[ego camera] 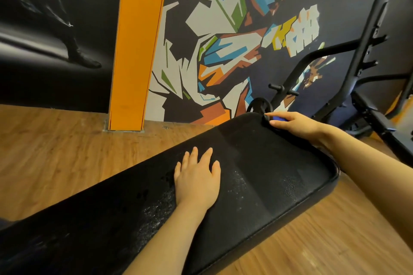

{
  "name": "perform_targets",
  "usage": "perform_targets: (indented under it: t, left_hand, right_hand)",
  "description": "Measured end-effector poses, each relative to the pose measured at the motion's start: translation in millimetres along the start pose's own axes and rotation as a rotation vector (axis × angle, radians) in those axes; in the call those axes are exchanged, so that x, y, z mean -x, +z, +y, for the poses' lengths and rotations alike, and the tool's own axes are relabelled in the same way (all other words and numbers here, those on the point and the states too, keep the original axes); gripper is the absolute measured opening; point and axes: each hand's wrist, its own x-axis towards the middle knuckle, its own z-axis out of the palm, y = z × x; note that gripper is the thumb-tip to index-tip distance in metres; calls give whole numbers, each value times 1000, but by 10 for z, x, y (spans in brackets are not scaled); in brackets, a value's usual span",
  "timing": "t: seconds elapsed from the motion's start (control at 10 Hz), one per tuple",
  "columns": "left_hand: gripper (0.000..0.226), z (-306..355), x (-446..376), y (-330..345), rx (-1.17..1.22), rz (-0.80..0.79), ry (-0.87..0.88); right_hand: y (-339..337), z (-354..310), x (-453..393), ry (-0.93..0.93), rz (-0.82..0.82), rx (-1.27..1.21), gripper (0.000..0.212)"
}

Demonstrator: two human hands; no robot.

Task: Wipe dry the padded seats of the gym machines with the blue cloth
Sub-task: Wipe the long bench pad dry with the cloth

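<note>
We brace the padded seat (pixel 257 163) with our flat left hand (pixel 197 179); our right hand (pixel 292 124) apparently grips the blue cloth (pixel 278 118) at the far corner, poised to sweep toward the droplets.

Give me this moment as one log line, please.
left hand: flat on padded bench | right hand: holds blue cloth at far end | wet patches remain

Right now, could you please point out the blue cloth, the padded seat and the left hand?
blue cloth (pixel 279 119): head view, on the small blue part showing under the right hand's fingers.
padded seat (pixel 263 163): head view, on the bare black top surface.
left hand (pixel 197 179): head view, on the back of the hand.
</note>
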Motion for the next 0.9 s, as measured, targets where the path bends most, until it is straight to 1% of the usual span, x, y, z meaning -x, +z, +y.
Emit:
perform_targets:
  t: [0.1, 0.2, 0.3, 0.5, 0.6, 0.7, 0.9]
  left_hand:
    - [51, -3, 3, 8, -1, 2, 0]
    - [51, -7, -6, 14, -8, -1, 0]
    - [52, -11, -8, 25, -29, -3, -1]
    - [51, -26, -11, 33, -30, 2, -5]
    - [51, -21, -19, 36, -28, 3, -8]
    - [51, -19, -13, 32, -27, 3, -5]
    - [51, -16, -18, 37, -20, 8, -2]
  right_hand:
    - [-80, 80, 162, -23, -39, -10, 24]
    - [-176, 152, 353, -39, -70, 41, 30]
    - [-203, 222, 469, -47, -51, 64, 28]
    - [-35, 182, 267, -86, 141, 93, 31]
    - [14, 87, 136, -67, 117, 104, 35]
    - [-10, 95, 148, -15, 71, 57, 35]
    - [-151, 203, 426, -45, -40, 40, 30]
